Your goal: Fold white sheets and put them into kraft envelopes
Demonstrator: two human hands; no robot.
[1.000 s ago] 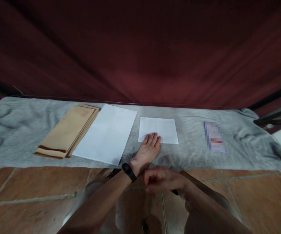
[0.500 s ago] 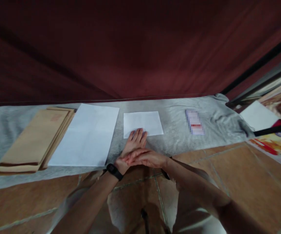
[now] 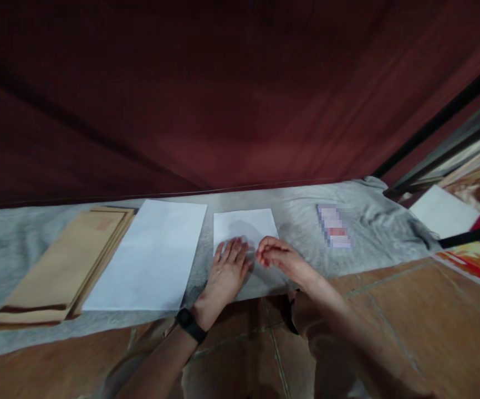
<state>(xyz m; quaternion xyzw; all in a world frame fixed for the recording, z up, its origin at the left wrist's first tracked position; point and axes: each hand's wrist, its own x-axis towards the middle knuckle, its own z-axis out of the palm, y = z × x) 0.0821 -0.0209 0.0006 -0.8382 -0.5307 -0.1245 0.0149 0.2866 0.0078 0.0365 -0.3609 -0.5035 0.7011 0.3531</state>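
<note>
A folded white sheet of paper (image 3: pixel 246 219) lies in front of me on the grey cloth. My left hand (image 3: pixel 228 269), below a black wristband (image 3: pixel 191 326), rests flat with its fingers spread over the near edge of that paper. Close by on the right, my right hand (image 3: pixel 279 257) has its fingers curled together at the paper's near right corner. Whether anything sits inside those curled fingers is hidden. Left of my hands are a larger white paper stack (image 3: pixel 151 255) and several brown envelopes (image 3: pixel 63 257), overlapping at their edges.
The grey cloth (image 3: pixel 302 227) runs along a dark red curtain (image 3: pixel 223 111). A blurred bundle with a red band (image 3: pixel 335 227) lies on its right part. Black bars (image 3: pixel 470 235), a white sheet (image 3: pixel 443 210) and a colourful printed box (image 3: pixel 476 260) stand at far right, above brown tiles (image 3: pixel 389 302).
My right hand has lifted off my left wrist and moved right and forward to the paper's near right corner. My left hand still lies on the paper. The view has tilted up slightly.
</note>
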